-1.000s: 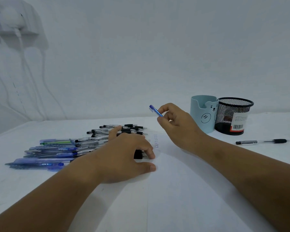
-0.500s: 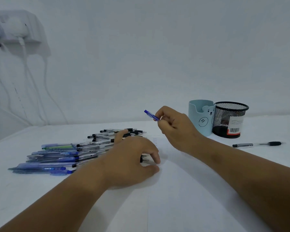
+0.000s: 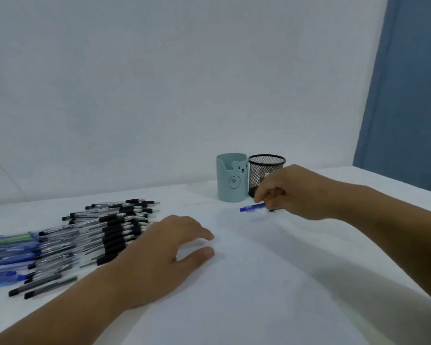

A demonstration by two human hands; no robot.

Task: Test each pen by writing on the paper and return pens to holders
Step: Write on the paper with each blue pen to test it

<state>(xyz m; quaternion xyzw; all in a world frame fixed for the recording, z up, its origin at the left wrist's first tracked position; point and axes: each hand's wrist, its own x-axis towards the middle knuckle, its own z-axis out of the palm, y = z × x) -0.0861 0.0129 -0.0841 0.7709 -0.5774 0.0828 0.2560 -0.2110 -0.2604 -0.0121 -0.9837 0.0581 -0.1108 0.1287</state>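
Head view, near to far. Nearest me, my two forearms enter from the bottom edge and cross a white table [image 3: 234,307]. A sheet of paper [image 3: 246,235] lies on it between my hands; it is white on white, so I can only faintly make out its edges.

My left hand [image 3: 164,255] rests palm down on the table, fingers relaxed and spread with a wide gap between thumb and forefinger. It holds nothing. Its knuckles hide the near ends of some of the pile of pens [image 3: 97,235] just beside it to the left. These lie side by side in rows: clear barrels with black rubber grips toward the middle, blue and green barrels [image 3: 8,252] at the far left edge.

Farther out, my right hand [image 3: 294,192] hangs low over the table, fingers curled and blurred by motion. A blue pen [image 3: 251,208] sticks out leftward from the fingertips, lying almost flat, close to the surface. I cannot tell whether the fingers pinch it or only touch it. A dark object below the hand is mostly hidden.

Beyond that hand stand two holders, touching or nearly so: a pale blue plastic cup [image 3: 232,180] with a bear face and a notched rim, and a black wire-mesh cup [image 3: 264,170], round and partly covered by my right hand. Behind them are a plain white wall and a blue curtain [image 3: 408,95] at right.
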